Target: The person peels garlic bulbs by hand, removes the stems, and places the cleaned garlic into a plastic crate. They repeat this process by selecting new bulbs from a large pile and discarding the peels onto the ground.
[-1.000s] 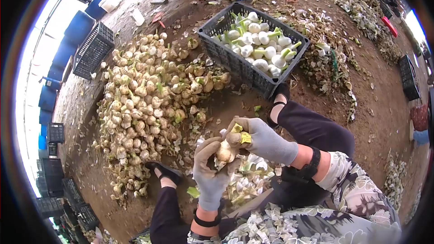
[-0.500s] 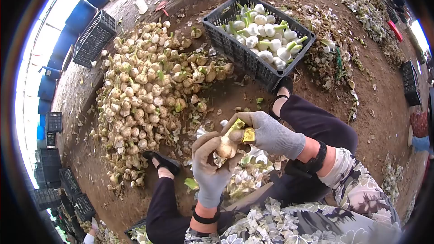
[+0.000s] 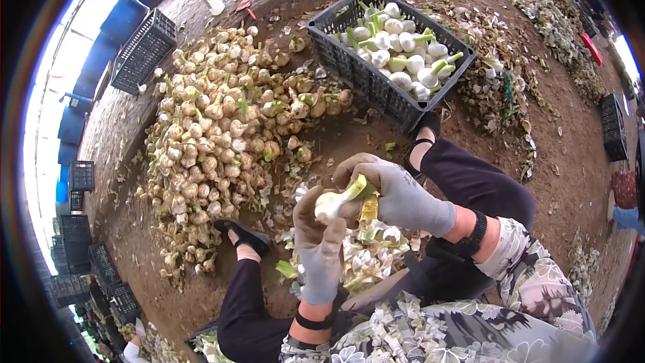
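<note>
A garlic bulb (image 3: 329, 206) with a pale green stem is held between my two gloved hands. My left hand (image 3: 317, 242) wraps its fingers round the bulb from below left. My right hand (image 3: 400, 195) pinches at the stem, with a yellow wrapping (image 3: 369, 209) visible by its fingers. Peeled white skins (image 3: 366, 262) lie on the ground beneath my hands. Ahead and to the left is a big heap of unpeeled garlic (image 3: 208, 134). Clean white bulbs (image 3: 406, 44) with short green stems fill a dark plastic crate (image 3: 363, 75) ahead.
My feet rest on the dirt floor, one shoe (image 3: 245, 239) beside the heap, the other near the crate. Dry skins (image 3: 494, 81) are piled to the right of the crate. More crates (image 3: 143, 50) stand at the left and right edges. Part of another person (image 3: 133, 348) shows at lower left.
The outer skin has come away from the bulb, which now looks whiter and smoother, with its stem bared. My left fingers have shifted round it, and my right hand has turned slightly.
</note>
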Available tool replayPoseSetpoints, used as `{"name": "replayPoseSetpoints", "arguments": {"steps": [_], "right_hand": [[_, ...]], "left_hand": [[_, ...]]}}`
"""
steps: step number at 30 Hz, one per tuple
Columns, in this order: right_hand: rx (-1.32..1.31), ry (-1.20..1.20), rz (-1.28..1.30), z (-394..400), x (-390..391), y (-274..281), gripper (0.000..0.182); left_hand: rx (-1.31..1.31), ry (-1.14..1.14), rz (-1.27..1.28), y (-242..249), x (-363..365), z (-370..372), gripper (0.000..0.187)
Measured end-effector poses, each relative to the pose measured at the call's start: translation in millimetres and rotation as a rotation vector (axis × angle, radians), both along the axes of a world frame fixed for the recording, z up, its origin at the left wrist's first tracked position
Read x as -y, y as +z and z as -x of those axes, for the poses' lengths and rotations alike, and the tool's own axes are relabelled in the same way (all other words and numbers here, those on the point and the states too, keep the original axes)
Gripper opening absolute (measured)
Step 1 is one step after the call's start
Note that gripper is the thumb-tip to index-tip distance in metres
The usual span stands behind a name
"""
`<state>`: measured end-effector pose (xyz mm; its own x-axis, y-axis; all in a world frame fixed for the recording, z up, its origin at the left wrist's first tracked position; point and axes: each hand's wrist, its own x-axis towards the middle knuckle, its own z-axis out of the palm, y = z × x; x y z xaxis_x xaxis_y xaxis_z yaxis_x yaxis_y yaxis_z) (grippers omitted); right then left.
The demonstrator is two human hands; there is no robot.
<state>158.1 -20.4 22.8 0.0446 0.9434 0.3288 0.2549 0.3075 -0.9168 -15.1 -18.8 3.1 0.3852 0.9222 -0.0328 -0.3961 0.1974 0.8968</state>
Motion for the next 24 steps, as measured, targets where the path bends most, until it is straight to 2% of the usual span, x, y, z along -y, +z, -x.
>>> {"name": "replayPoseSetpoints", "arguments": {"steps": [4, 5, 9, 11, 13, 15, 18, 19, 20, 22, 24], "right_hand": [[-0.025, 0.036, 0.162, 1, 6, 2, 0.029], [-0.020, 0.046, 0.198, 0, 6, 1, 0.029], [0.024, 0.087, 0.274, -4, 8, 6, 0.027], [0.035, 0.090, 0.259, -5, 8, -1, 0.026], [0.047, 0.092, 0.244, -3, 9, -2, 0.025], [-0.310, 0.128, 0.433, 2, 11, 3, 0.025], [-0.220, 0.109, 0.463, 6, 13, -3, 0.023], [-0.219, 0.108, 0.462, 6, 13, -5, 0.023], [-0.167, 0.079, 0.463, 6, 13, -6, 0.023], [-0.114, 0.052, 0.463, 8, 12, -7, 0.023], [0.076, 0.046, 0.297, 12, 13, -8, 0.022]], "left_hand": [[-0.210, 0.105, 0.012, -2, 5, -10, 0.036], [-0.151, 0.056, 0.042, 0, 4, -8, 0.037], [-0.194, 0.064, -0.021, -7, 2, -7, 0.038], [-0.029, 0.015, 0.225, 3, -2, -6, 0.042], [0.021, -0.016, 0.282, 7, -3, -1, 0.046], [0.180, -0.110, 0.652, 0, -13, 11, 0.058], [0.140, -0.070, 0.703, -4, -13, 8, 0.059], [0.013, -0.043, 0.503, -5, -11, 7, 0.055], [0.013, -0.043, 0.502, -11, -9, 6, 0.055], [-0.132, 0.212, 0.049, -24, -7, 6, 0.051], [-0.118, 0.136, 0.124, -20, -4, 18, 0.042]]}}
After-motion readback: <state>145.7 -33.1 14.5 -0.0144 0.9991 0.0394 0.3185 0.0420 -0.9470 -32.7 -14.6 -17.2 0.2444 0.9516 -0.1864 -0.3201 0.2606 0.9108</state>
